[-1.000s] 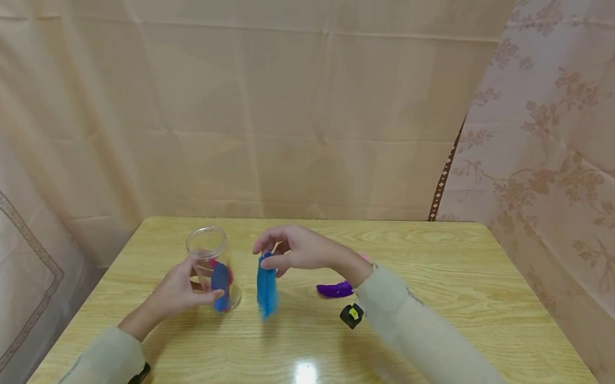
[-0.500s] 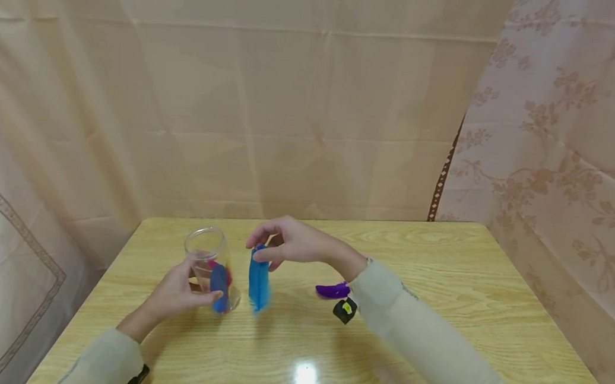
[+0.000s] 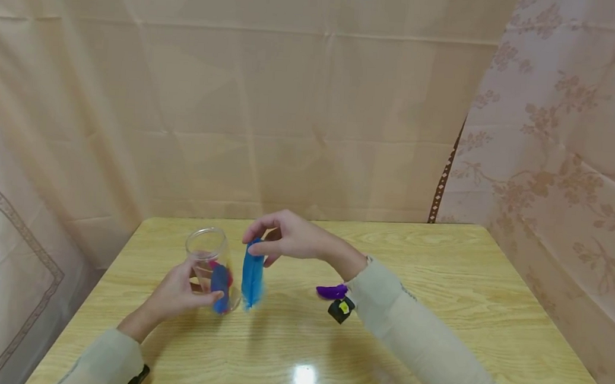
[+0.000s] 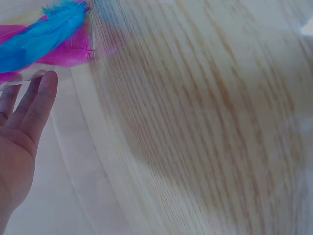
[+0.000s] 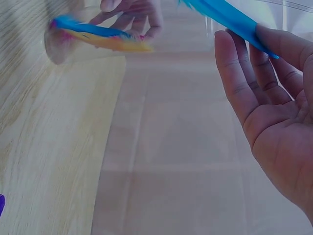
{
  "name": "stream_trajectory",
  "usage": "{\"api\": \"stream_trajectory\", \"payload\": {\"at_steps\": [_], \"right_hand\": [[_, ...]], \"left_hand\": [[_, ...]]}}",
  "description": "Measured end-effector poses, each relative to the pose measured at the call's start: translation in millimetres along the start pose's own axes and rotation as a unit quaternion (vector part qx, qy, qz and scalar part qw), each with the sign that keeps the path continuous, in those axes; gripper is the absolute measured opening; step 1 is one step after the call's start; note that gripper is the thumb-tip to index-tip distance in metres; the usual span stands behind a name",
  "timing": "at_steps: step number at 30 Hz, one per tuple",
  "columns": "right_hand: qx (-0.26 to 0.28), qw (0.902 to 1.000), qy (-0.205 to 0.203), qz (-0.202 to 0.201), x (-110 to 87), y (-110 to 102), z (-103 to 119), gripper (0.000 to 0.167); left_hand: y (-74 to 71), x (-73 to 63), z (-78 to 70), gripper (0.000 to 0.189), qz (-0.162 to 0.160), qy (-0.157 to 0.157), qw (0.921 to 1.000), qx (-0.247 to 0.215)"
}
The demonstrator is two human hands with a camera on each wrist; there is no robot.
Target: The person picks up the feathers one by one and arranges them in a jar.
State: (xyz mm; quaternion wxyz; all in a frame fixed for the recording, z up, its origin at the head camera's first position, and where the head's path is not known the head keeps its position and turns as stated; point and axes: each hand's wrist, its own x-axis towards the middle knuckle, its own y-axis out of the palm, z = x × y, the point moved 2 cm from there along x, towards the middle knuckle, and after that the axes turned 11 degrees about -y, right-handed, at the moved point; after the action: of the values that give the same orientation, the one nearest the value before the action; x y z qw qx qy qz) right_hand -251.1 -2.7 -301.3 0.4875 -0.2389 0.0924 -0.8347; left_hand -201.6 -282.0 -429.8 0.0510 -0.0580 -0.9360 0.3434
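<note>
On the left of the table, my left hand grips a clear jar that stands upright. Inside it are a blue feather, a pink feather and a yellow feather. My right hand pinches another blue feather by its top end between thumb and fingers. That feather hangs just right of the jar, apart from it, its tip above the tabletop. A purple feather lies on the table near the right cuff.
The wood-grain table has a bright light reflection near its front. Beige curtains hang behind it, and a flowered curtain hangs on the right. A small black block sits by the right cuff.
My right hand has moved left and slightly up with the blue feather, closer to the jar. The left hand and jar stay put. A pink bit behind the right wrist is now hidden.
</note>
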Motion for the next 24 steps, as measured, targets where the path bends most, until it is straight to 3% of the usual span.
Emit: {"api": "stream_trajectory", "payload": {"at_steps": [24], "right_hand": [[0.000,1.0000,0.003,0.001,8.7,4.1,2.0,0.019]], "left_hand": [[-1.4,0.5,1.6,0.077,0.004,0.014,0.9999,-0.002]]}}
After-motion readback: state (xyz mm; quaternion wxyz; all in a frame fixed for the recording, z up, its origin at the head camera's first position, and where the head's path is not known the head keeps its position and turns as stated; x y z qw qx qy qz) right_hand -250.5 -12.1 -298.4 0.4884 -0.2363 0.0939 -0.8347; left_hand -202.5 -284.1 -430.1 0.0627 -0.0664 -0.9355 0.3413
